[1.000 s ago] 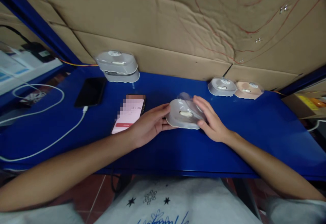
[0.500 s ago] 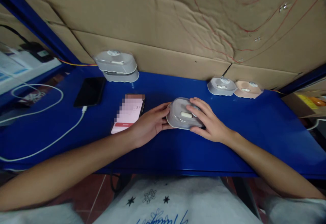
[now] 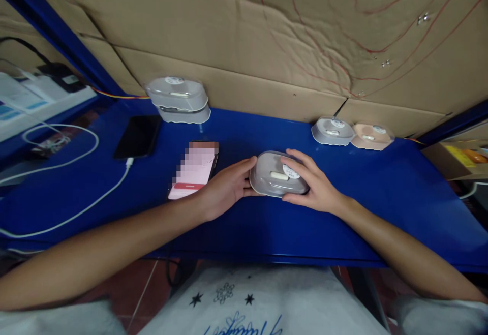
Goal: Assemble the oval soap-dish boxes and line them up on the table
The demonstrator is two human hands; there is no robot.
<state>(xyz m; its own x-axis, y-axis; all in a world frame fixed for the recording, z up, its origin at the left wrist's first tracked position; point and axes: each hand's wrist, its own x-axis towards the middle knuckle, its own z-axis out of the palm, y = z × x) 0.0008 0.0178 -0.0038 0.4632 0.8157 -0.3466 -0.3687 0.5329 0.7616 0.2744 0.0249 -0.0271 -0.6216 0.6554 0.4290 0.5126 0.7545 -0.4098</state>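
Blue table point(image 3: 247, 236) against creased cardboard wall point(image 3: 183, 20), blue post point(image 3: 57, 29) at left; reddish tiled floor point(image 3: 148, 290) below

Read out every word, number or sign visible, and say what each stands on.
"7": on the lit phone; the rest is masked or too small.
Round label on the held case: too small to read.
Round labels on the cases behind: too small.
Blue script on the shirt: cut off, unreadable.
Label on the black adapter: too small.

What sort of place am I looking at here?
Probably a makeshift workstation, though whether in a home or a workshop I can't tell: a blue table, cardboard sheeting standing behind it, and several similar clear-covered cases.
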